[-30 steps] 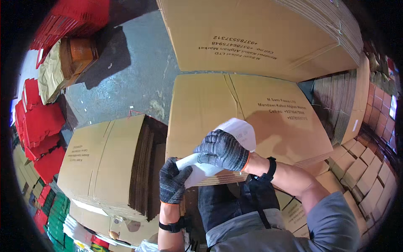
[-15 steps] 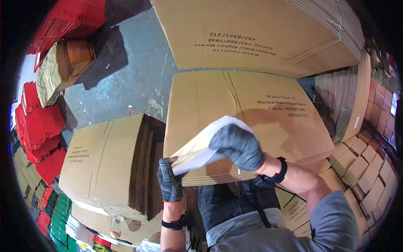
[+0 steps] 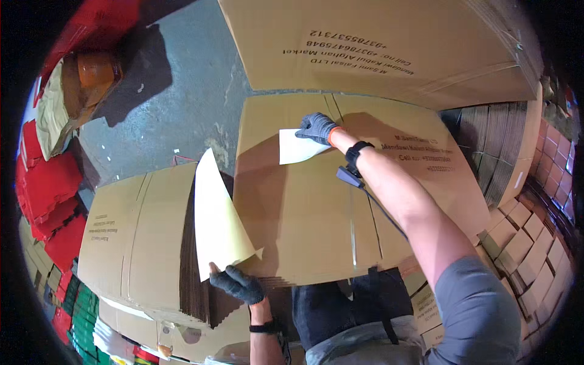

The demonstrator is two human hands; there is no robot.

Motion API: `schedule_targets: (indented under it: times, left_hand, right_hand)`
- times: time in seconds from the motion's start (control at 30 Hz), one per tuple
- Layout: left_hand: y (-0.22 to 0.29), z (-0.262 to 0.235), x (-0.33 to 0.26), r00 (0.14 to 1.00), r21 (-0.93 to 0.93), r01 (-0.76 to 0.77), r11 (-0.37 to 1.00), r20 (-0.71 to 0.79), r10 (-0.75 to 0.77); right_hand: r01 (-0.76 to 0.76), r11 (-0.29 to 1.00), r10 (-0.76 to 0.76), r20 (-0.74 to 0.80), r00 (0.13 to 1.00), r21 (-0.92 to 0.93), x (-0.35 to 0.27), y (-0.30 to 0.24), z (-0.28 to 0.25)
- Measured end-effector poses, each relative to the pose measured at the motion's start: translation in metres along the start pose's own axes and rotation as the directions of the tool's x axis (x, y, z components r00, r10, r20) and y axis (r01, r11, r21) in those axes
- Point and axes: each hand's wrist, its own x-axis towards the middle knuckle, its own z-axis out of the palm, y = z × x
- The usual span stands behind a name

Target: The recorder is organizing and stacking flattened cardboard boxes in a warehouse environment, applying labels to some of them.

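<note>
The right hand (image 3: 316,128), in a dark glove, reaches out over the top flattened carton (image 3: 340,201) of a stack and presses a small white sheet (image 3: 298,148) flat near the carton's far edge, a little left of its middle crease. Its grip looks mostly spread, fingers laid on the sheet's upper right corner rather than pinching it. The left hand (image 3: 238,285), also gloved, is at the carton's near left corner, clenched on the bottom edge of a larger cream sheet (image 3: 218,222) that stands up and curls over the gap between this stack and the next stack of cartons (image 3: 140,237) on the left.

The step in hand looks like sticking a label down, with the peeled backing held aside. The next move probably calls for smoothing the small sheet from its held corner toward the free left edge, keeping it square to the carton's edge, while the left hand keeps the large sheet from flopping onto it.
</note>
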Motion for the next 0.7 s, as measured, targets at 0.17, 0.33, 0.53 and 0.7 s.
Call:
schedule_targets:
  times: [0.17,0.33,0.53,0.7]
  left_hand:
    - [0.005,0.003,-0.001,0.997,0.168,0.015,0.986,-0.082,-0.002]
    - [0.003,0.002,-0.001,0.998,0.289,0.016,0.957,-0.055,0.0]
    - [0.0,-0.001,0.001,0.999,0.369,-0.042,0.929,0.001,0.045]
    - [0.012,0.002,0.003,0.999,0.211,0.037,0.977,-0.021,-0.033]
  right_hand:
    - [-0.055,0.993,0.067,0.107,0.992,-0.106,0.041,0.023,0.051]
    - [-0.047,0.978,0.082,0.162,0.983,-0.205,0.055,0.03,0.056]
    - [-0.061,0.949,0.127,0.199,0.972,-0.308,0.053,0.017,0.051]
    - [-0.334,0.834,0.383,0.024,0.924,-0.44,0.019,-0.008,0.041]
